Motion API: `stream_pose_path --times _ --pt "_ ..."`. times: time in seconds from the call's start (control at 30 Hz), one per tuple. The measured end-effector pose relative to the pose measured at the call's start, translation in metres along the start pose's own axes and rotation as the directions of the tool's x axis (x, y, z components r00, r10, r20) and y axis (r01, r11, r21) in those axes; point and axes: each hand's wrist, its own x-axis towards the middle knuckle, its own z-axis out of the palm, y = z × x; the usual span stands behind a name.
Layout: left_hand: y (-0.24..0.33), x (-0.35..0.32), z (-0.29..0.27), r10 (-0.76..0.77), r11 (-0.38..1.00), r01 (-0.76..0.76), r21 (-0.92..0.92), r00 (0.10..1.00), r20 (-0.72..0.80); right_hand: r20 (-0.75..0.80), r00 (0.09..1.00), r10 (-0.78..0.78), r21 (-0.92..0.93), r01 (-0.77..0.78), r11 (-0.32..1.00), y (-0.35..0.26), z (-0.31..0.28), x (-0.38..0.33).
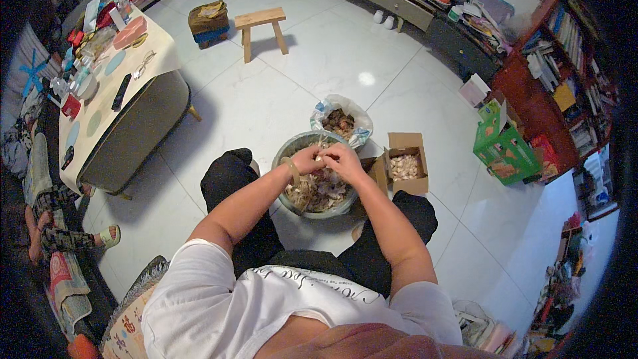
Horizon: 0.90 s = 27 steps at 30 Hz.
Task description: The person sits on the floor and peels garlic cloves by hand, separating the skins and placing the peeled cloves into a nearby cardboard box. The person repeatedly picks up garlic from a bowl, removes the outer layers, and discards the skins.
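Between my legs stands a grey-green basin (280, 203) heaped with dry, papery garlic skins (318, 194). Above it my left hand (306, 160), a bangle on its wrist, and my right hand (343, 162) meet with fingers pinched together. A small white garlic clove (319, 158) shows between the fingertips, partly hidden by them. To the right of the basin, an open cardboard box (415, 185) holds many pale cloves (404, 167). Just beyond the basin sits a white plastic bag (362, 119) with brownish scraps (337, 123) inside.
A small wooden stool (260, 18) and a brown-topped stool (209, 21) stand farther off on the tiled floor. At the left is a cluttered table (100, 116). A green carton (505, 146) stands by the bookcase on the right. Another person's sandalled foot (108, 236) shows at far left.
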Motion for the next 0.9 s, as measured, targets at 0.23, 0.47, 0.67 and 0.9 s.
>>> stream_pose_path --times 0.23,0.47,0.67,0.9 --pt "0.027 -0.012 -0.003 -0.133 0.963 0.151 -0.224 0.987 0.093 0.054 0.995 0.079 0.089 -0.083 0.993 -0.003 -0.008 0.003" --pt "0.02 -0.01 -0.004 -0.14 0.901 0.204 -0.383 0.972 0.189 0.099 0.99 0.105 0.203 -0.124 0.971 0.011 -0.005 0.002" --pt "0.018 -0.004 -0.001 -0.108 0.889 0.178 -0.421 0.977 0.186 0.038 0.985 0.169 0.253 -0.173 0.952 0.021 0.0 0.0" --pt "0.022 -0.006 0.0 -0.162 0.859 0.223 -0.46 0.972 0.17 0.024 0.938 0.346 0.181 -0.345 0.921 0.006 0.001 0.0"
